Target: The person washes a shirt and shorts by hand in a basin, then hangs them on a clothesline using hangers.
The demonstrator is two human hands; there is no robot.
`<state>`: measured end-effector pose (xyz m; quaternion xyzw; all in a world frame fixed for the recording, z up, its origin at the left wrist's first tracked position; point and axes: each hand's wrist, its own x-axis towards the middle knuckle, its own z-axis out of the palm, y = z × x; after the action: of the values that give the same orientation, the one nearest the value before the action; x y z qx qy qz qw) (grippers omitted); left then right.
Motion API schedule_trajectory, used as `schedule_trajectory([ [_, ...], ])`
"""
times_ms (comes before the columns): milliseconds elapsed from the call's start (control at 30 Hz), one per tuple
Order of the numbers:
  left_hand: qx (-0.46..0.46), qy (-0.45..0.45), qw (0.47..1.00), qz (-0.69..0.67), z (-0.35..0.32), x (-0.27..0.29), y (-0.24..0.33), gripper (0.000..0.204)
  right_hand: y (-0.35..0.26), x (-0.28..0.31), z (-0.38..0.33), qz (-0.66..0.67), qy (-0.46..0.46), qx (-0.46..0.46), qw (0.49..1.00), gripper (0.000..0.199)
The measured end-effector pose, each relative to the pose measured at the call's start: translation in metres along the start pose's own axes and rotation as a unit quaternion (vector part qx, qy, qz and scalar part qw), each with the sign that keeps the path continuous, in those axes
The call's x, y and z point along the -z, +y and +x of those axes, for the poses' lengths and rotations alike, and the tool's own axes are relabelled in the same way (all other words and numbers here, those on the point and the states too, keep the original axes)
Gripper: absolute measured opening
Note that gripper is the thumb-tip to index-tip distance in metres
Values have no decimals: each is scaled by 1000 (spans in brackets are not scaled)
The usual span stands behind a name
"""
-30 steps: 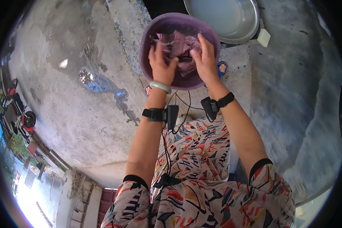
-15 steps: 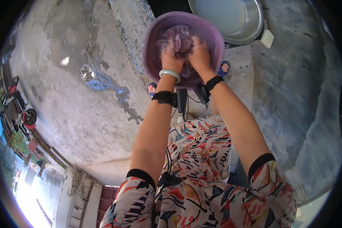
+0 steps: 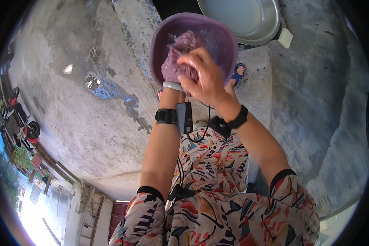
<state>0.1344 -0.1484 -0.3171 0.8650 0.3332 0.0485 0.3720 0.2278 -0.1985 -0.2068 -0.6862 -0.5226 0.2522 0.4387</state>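
Note:
A wet mauve cloth [image 3: 180, 59] is bunched in a purple plastic basin [image 3: 155, 49] that holds water. My left hand is hidden under and behind the cloth; only its wrist [image 3: 172, 97], with a pale bangle [image 3: 173, 86], shows at the basin's near rim. I cannot see how its fingers lie. Over the near right side of the cloth is my right hand [image 3: 207, 78], wet, with thumb and fingers curved and apart. Nothing shows between them. Whether its fingertips touch the cloth, I cannot tell.
A large metal basin [image 3: 276, 24] with cloudy water stands beyond, at the right. A pale block [image 3: 285, 38] sits beside it. Black devices [image 3: 184, 118] with cables are strapped to both wrists. Wet patches [image 3: 110, 92] mark the concrete floor at the left.
Both hands were down in the water with the cloth. The cloth is now gathered higher and nearer, covering my left hand. My right hand has risen toward me, its fingers parted.

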Motion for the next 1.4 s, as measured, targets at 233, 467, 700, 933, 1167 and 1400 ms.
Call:
schedule_trajectory([
  [233, 180, 172, 665, -704, 15, 13, 36, 30, 75, -8, 16, -101, 79, -72, 989, 15],
  [467, 298, 243, 755, -531, -7, 8, 8, 50, 110, -2, -19, -181, 134, -185, 957, 34],
  [700, 197, -72, 968, 134, -5, 10, 27, 112, 103, 3, -34, -374, -123, -77, 916, 79],
  [933, 189, -15, 956, 226, 12, -40, -8, 97, 132, -25, -20, -426, -156, -120, 883, 62],
  [1167, 232, 124, 950, -169, -3, -1, 8, 56, 113, -8, 4, -91, 51, -292, 951, 40],
  [1400, 477, 63, 543, -688, -39, 30, 42, 80, 60, -3, -18, 2, 143, -300, 943, 33],
])
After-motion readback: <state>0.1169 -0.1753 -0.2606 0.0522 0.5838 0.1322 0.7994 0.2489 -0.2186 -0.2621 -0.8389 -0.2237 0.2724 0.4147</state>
